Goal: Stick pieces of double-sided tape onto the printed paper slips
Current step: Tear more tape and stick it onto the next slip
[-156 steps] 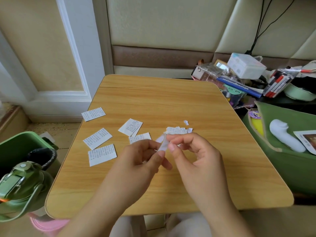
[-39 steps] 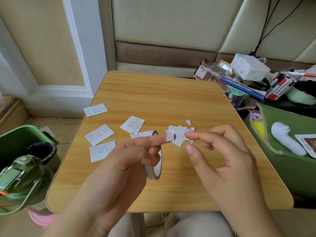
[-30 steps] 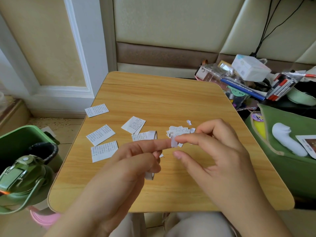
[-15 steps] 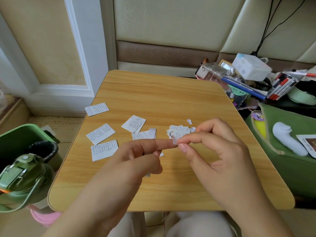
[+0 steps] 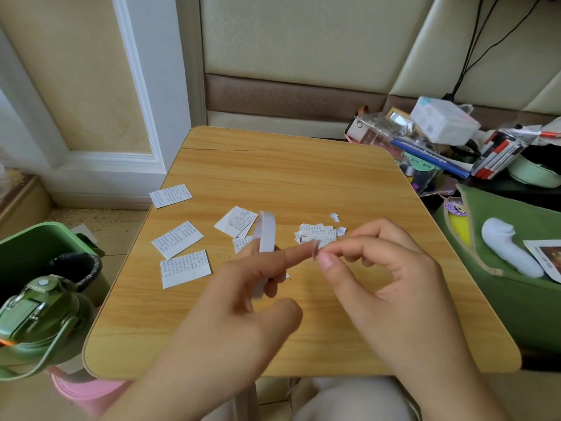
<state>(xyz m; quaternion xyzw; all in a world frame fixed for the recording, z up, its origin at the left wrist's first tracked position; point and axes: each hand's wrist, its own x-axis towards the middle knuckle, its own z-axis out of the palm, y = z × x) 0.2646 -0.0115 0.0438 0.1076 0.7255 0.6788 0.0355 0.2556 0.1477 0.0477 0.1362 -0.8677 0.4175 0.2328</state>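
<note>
Pinching a tape piece (image 5: pixel 315 250), right hand (image 5: pixel 385 287) fingers meet the left hand (image 5: pixel 243 302), gripping the tape roll (image 5: pixel 267 235).

paper slips (image 5: pixel 181 239): print too small to read | blue box (image 5: pixel 425 151): lettering illegible

You have two hands (image 5: pixel 236 323) in view, one tape roll (image 5: pixel 267 235), four separate printed slips (image 5: pixel 184 268) and one small stack (image 5: pixel 317 233).

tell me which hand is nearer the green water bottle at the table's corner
Left. The left hand is over the table's middle, on the side of the green water bottle below the near left corner. The right hand is farther toward the opposite side.
</note>
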